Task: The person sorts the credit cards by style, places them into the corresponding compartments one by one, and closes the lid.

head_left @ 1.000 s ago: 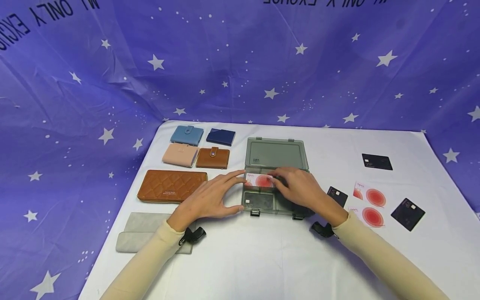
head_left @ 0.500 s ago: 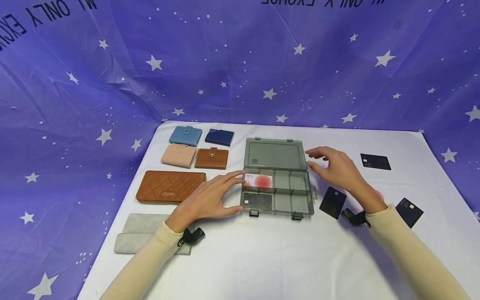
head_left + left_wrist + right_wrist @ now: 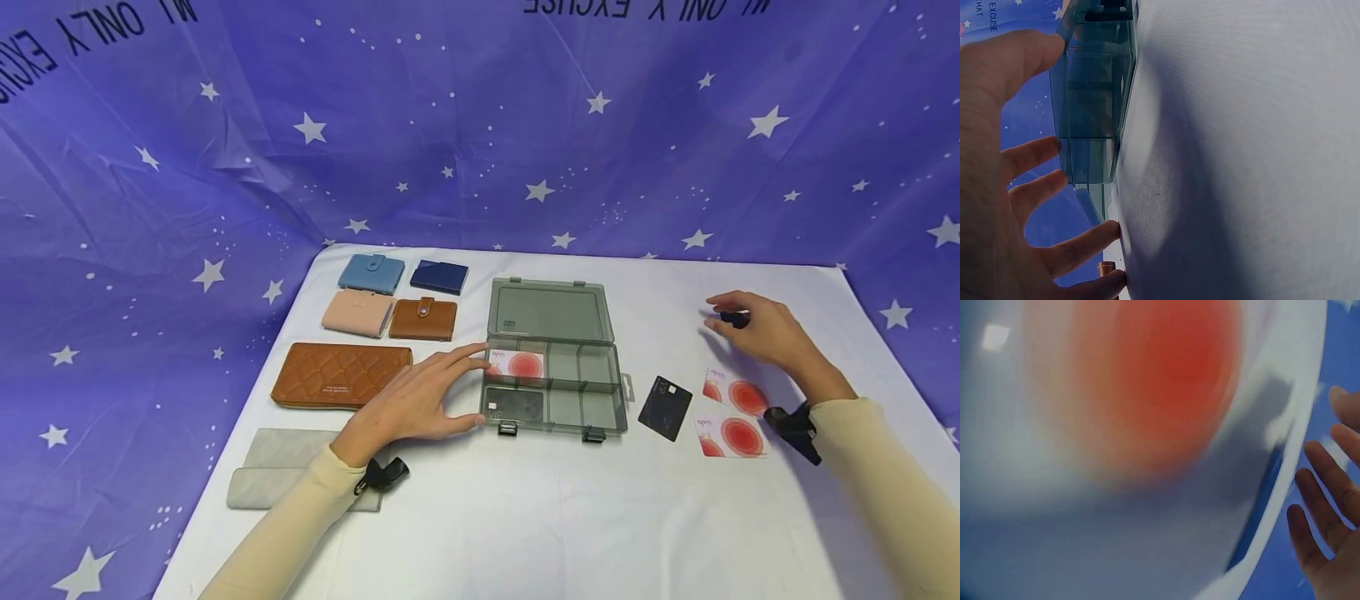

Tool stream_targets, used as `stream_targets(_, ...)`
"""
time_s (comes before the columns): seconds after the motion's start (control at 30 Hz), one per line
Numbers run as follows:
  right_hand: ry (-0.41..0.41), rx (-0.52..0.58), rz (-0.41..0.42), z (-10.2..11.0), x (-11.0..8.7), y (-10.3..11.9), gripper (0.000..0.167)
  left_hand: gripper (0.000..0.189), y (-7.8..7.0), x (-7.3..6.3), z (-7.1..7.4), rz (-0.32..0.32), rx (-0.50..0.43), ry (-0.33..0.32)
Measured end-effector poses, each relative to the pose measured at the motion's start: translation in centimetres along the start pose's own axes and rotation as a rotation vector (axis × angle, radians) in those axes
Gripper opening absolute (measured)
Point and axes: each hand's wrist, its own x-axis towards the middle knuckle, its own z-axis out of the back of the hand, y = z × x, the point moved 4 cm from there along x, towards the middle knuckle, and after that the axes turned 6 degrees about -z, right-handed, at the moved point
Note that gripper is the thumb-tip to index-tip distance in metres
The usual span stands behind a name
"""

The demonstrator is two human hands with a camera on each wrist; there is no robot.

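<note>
A grey-green clear plastic organizer box (image 3: 551,383) lies with its lid (image 3: 551,308) laid back. Its upper left section holds a white card with red circles (image 3: 517,364); a black card (image 3: 513,405) sits in the lower left one. My left hand (image 3: 420,404) is at the box's left side, thumb and fingertips by its wall, fingers spread. My right hand (image 3: 776,337) hovers over a black card (image 3: 737,319) at the right, which it mostly covers. In the right wrist view its fingers (image 3: 1325,487) are extended, with nothing seen between them.
Right of the box lie a black card (image 3: 666,408) and two red-and-white cards (image 3: 731,435). On the left are a quilted brown wallet (image 3: 341,375), a grey wallet (image 3: 285,467), and small blue (image 3: 372,273), navy (image 3: 440,277), pink (image 3: 358,312) and brown (image 3: 423,319) wallets.
My right hand has left the white-and-red card in the upper left section and moved right, over the far black card. The left hand has stayed by the box.
</note>
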Motion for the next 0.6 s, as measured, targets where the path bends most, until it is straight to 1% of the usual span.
stream_targets(0.17,0.052,-0.017,-0.089,0.9,0.1,-4.6,0.057,0.077,0.0,-0.1,0.0,-0.001,-0.002,-0.005)
stream_targets(0.27,0.048,-0.015,-0.101,1.3,0.1,-6.4,0.057,0.077,0.1,-0.1,-0.1,-0.001,-0.001,-0.007)
stream_targets(0.4,0.047,-0.018,-0.105,1.7,-0.1,-7.7,0.058,0.077,0.1,-0.1,-0.1,0.001,-0.001,-0.01)
stream_targets(0.5,0.075,-0.027,-0.124,1.9,-0.5,-8.2,0.062,0.077,0.0,-0.1,-0.1,-0.003,-0.002,-0.015)
stream_targets(0.6,0.11,-0.034,-0.126,2.1,-0.7,-8.6,0.067,0.076,0.0,-0.1,-0.1,-0.006,-0.002,-0.017)
